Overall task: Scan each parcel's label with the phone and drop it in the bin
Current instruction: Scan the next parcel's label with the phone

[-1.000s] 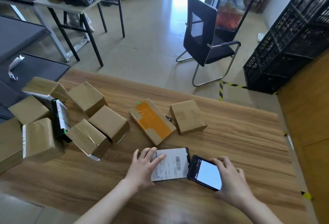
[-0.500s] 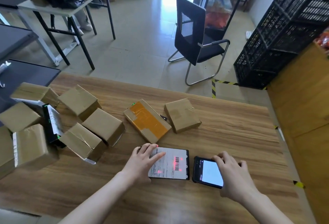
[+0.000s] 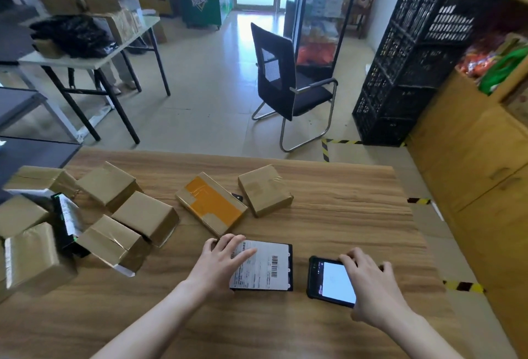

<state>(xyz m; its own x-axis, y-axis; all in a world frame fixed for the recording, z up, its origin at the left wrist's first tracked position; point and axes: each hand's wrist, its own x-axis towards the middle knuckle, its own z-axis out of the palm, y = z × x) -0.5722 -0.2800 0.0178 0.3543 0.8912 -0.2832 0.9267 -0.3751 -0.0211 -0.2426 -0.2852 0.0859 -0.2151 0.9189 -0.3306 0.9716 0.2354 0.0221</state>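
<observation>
A flat black parcel (image 3: 289, 267) with a white barcode label lies on the wooden table (image 3: 343, 216) near its front edge. My left hand (image 3: 220, 261) rests on the parcel's left part, fingers spread flat over the label. To its right lies the black phone (image 3: 328, 281), screen up and lit white. My right hand (image 3: 371, 287) grips the phone at its right side, fingers curled over the far edge. A small gap separates phone and parcel.
An orange-taped box (image 3: 211, 204) and a small brown box (image 3: 264, 188) sit just behind the parcel. Several brown boxes (image 3: 143, 216) are piled at the left. Beyond the table stand a black chair (image 3: 285, 81), stacked black crates (image 3: 414, 58) and a wooden cabinet (image 3: 471, 158).
The red scan light seen on the label half a second ago is gone. My right hand has drawn the phone a little to the right, away from the parcel. My view has tilted upward.
</observation>
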